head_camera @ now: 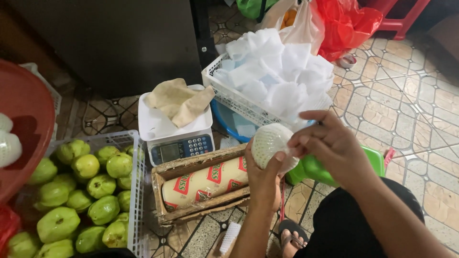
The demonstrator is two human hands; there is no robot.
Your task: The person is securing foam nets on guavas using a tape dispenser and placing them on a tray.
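the left hand cups a round fruit in white foam netting from below, its grip closed around it. the right hand pinches the netting at the fruit's right side, fingers together on it. the fruit is held above a cardboard box holding a roll of plastic wrap, near a scale and a basket of green guavas.

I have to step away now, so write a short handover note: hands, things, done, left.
Left hand: cups a fruit in white foam net from below.
Right hand: pinches the net's right end.
Bare green fruit fills the white basket at left; spare foam nets are piled in the basket behind; scale between.
Done: this fruit looks sleeved.
Left: the whole basket of bare fruit.
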